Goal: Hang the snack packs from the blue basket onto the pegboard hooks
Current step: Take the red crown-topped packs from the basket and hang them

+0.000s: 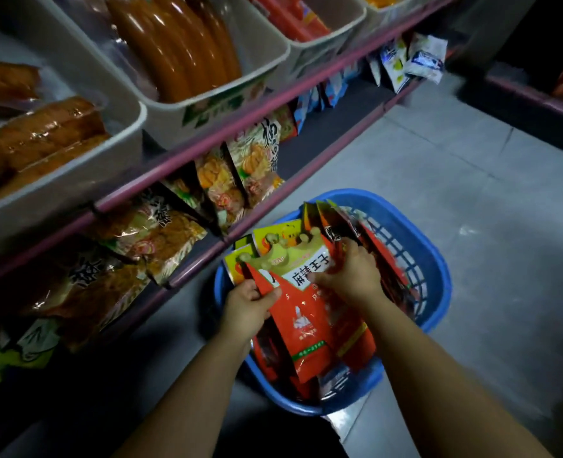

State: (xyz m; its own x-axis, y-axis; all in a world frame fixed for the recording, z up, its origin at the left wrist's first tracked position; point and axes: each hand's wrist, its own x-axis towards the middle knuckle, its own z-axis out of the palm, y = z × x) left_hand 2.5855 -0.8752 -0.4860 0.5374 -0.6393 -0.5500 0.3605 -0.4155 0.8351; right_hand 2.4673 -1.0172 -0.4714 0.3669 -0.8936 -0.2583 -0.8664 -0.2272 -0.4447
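Early going, by the look of it: the basket (433, 259) on the floor is full of snack packs (366, 246), and no pegboard hooks are in view. The left hand (248, 304) pinches the edge of a red pack (309, 320) held over the basket, while the right hand (351, 276) curls its fingers round the top of the same bundle. Nearly all the hanging seems left.

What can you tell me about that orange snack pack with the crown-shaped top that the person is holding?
The orange snack pack is a glossy pouch, foil or plastic by its look, with a pale green crown-shaped top and a white label bearing dark characters. It tilts over the blue basket, among more packs. The left hand grips its left edge; the right hand holds its upper right part.
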